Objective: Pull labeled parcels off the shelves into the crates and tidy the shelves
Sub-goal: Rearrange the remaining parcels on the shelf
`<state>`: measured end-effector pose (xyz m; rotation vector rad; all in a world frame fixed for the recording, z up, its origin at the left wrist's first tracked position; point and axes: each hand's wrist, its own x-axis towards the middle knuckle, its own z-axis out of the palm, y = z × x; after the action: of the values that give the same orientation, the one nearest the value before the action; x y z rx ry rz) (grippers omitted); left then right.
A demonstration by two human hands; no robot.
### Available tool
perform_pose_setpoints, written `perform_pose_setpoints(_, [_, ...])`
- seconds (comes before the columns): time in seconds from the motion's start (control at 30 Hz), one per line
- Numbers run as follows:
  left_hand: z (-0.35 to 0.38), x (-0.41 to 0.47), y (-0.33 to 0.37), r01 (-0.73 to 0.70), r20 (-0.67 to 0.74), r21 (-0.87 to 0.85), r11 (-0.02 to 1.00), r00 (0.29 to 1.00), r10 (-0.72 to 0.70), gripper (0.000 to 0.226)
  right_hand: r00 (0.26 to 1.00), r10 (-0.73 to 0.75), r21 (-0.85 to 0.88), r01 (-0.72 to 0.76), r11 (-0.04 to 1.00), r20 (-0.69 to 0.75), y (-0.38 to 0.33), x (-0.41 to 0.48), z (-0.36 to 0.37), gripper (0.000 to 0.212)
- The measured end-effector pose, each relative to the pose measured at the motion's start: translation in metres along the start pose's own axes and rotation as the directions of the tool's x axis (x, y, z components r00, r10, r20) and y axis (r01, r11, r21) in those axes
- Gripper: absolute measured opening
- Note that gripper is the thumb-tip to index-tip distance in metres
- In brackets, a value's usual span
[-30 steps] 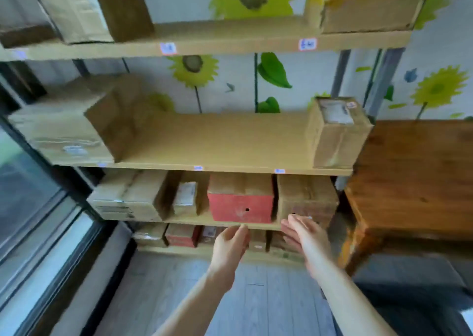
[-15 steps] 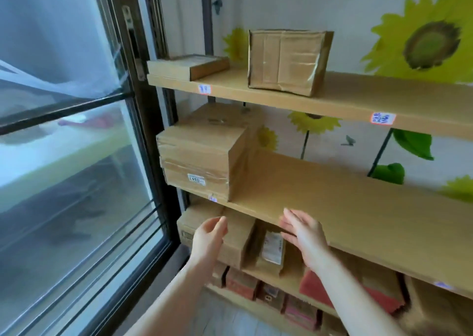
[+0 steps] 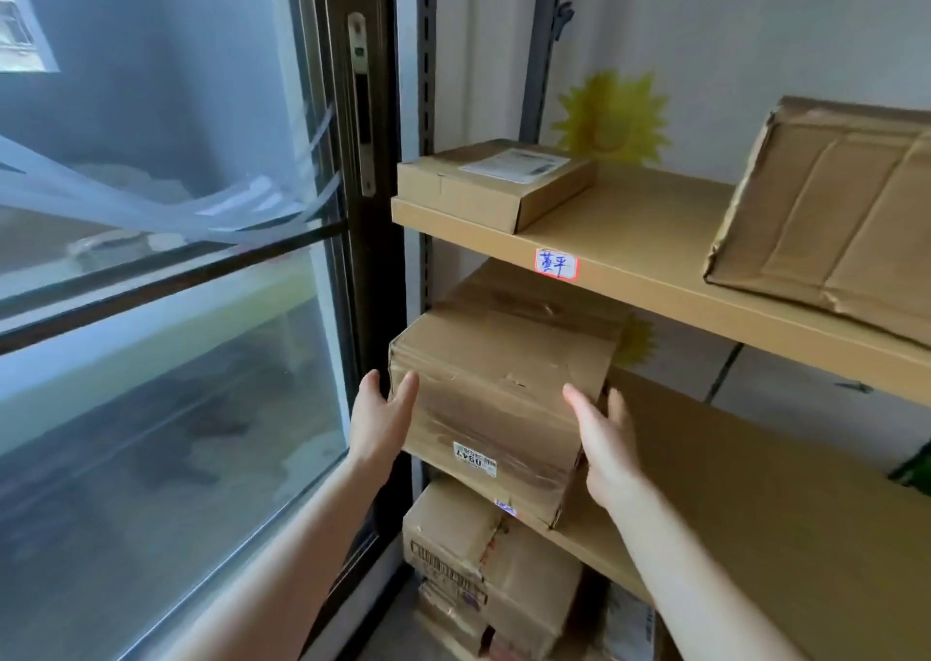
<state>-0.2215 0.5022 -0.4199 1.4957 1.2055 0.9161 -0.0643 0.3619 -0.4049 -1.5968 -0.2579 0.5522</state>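
Two hands are reaching for one big brown box (image 3: pixel 504 398). It is sitting on the middle shelf (image 3: pixel 755 509), at the end by the window (image 3: pixel 176 383), with a small white label (image 3: pixel 474 455) on its front. The left hand (image 3: pixel 380 421) and the right hand (image 3: pixel 607 441) are pressing flat on its two sides, fingers straight, not curling round. It is looking stiff and maybe heavy, and the shiny tape may be slippery, so holding low under the corners is looking safest.

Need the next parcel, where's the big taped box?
Head view: the big taped box sits at the middle shelf's left end, by the window frame, between left hand and right hand.
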Motion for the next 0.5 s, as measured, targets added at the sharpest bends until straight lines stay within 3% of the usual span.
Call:
perform_pose_setpoints(0.17, [0.003, 0.027, -0.004, -0.091, 0.137, -0.039, 0.995, 0.986, 0.095, 0.046, 0.999, 0.030, -0.005, -0.030, 1.000, -0.033, -0.003, -0.007, -0.001, 0.065])
perform_pose_setpoints(0.23, [-0.002, 0.026, -0.003, -0.139, 0.130, -0.033, 0.990, 0.981, 0.142, 0.041, 0.998, 0.036, 0.011, -0.035, 0.999, -0.051, -0.008, -0.016, -0.002, 0.056])
perform_pose_setpoints(0.33, [-0.020, 0.021, 0.004, -0.317, 0.133, 0.010, 0.948, 0.940, 0.313, 0.031, 0.992, 0.084, 0.230, -0.061, 0.971, -0.091, -0.006, -0.034, -0.001, 0.047])
perform_pose_setpoints(0.43, [-0.034, 0.007, 0.018, -0.425, 0.174, -0.006, 0.905, 0.891, 0.419, 0.050, 0.964, 0.218, 0.470, -0.123, 0.874, -0.153, 0.014, -0.052, -0.014, 0.065])
perform_pose_setpoints(0.5, [-0.037, -0.009, 0.032, -0.494, 0.182, -0.033, 0.869, 0.852, 0.491, 0.056, 0.960, 0.259, 0.598, -0.147, 0.788, -0.105, 0.031, -0.063, -0.026, 0.056])
